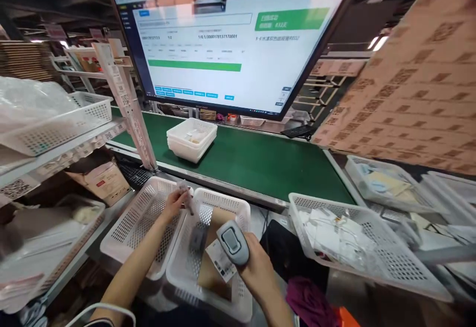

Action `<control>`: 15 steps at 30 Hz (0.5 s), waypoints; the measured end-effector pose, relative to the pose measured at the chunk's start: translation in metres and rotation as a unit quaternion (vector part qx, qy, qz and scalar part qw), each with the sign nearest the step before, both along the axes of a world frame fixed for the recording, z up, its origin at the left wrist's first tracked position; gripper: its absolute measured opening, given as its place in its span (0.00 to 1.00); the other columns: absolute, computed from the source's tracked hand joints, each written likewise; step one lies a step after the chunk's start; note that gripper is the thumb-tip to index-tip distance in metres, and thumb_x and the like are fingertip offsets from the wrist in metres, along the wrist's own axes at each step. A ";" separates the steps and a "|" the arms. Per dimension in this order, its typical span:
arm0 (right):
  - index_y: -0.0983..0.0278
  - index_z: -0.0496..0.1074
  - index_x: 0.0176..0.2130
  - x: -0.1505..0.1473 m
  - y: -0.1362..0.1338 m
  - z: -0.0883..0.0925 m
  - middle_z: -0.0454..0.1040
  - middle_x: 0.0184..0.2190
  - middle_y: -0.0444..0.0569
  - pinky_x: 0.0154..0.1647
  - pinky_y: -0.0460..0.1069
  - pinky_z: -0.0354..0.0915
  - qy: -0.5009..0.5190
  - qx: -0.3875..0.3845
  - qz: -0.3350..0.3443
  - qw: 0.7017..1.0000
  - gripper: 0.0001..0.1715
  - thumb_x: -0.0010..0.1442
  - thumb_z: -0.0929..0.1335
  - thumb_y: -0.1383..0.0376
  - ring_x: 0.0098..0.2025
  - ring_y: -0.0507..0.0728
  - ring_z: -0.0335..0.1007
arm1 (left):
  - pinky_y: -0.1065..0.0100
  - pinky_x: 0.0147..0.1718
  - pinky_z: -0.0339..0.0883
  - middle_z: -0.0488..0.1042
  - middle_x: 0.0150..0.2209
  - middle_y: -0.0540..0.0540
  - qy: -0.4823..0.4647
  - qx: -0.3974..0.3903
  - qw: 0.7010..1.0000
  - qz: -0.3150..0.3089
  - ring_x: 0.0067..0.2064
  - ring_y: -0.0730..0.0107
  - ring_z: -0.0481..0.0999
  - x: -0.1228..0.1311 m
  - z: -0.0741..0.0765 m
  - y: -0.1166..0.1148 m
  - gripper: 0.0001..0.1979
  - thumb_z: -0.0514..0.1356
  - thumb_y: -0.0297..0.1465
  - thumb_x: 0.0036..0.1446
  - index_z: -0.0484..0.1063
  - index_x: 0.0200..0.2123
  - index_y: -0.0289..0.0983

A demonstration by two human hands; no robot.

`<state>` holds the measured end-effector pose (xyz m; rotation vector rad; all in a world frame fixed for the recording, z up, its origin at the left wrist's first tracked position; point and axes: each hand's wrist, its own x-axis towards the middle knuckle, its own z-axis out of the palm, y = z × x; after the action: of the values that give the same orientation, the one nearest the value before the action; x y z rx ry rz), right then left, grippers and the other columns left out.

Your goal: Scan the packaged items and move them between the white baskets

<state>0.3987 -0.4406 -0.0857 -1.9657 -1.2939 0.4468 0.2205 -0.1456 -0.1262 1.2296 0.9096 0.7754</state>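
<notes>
Head, L hand (174,204): pkt (189,201), R hand (257,262): scanner (233,242)

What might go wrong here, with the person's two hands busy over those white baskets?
The left hand holds a small clear packet near where the left basket and right basket meet; if it slips, it could drop into either.

The right hand holds a grey scanner above a brown package; a loose grip might let it fall in.
</notes>
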 end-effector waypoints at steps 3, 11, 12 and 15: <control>0.60 0.77 0.53 -0.022 0.006 0.015 0.77 0.51 0.54 0.39 0.51 0.61 -0.033 -0.046 0.033 0.998 0.19 0.63 0.68 0.67 0.47 0.64 0.79 | 0.60 0.37 0.81 0.87 0.45 0.39 -0.020 0.011 0.999 -0.035 0.40 0.55 0.85 0.002 0.006 -0.024 0.38 0.79 0.56 0.42 0.81 0.52 0.41; 0.62 0.76 0.58 -0.051 0.010 0.046 0.76 0.53 0.53 0.39 0.50 0.57 -0.090 -0.098 0.010 0.991 0.29 0.58 0.71 0.76 0.46 0.62 0.79 | 0.55 0.39 0.78 0.85 0.40 0.38 0.037 0.157 0.979 -0.124 0.42 0.50 0.85 0.006 -0.005 -0.069 0.18 0.72 0.50 0.53 0.80 0.40 0.44; 0.62 0.76 0.57 -0.050 0.006 0.043 0.77 0.51 0.53 0.38 0.50 0.57 -0.092 -0.096 0.005 0.991 0.28 0.58 0.71 0.76 0.46 0.62 0.79 | 0.54 0.40 0.79 0.85 0.40 0.39 0.040 0.164 0.977 -0.130 0.42 0.50 0.85 0.008 -0.007 -0.072 0.17 0.71 0.49 0.54 0.80 0.39 0.44; 0.61 0.77 0.54 -0.046 -0.014 0.026 0.77 0.49 0.52 0.38 0.50 0.62 -0.093 -0.078 0.011 0.993 0.26 0.58 0.69 0.76 0.46 0.63 0.80 | 0.53 0.44 0.80 0.85 0.44 0.39 0.050 0.187 0.972 -0.133 0.45 0.50 0.86 0.014 -0.014 -0.084 0.16 0.68 0.48 0.55 0.81 0.42 0.46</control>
<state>0.3527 -0.4548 -0.0593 -2.1674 -1.4357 0.3935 0.2343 -0.2297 -0.1407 1.6975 0.6743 0.6906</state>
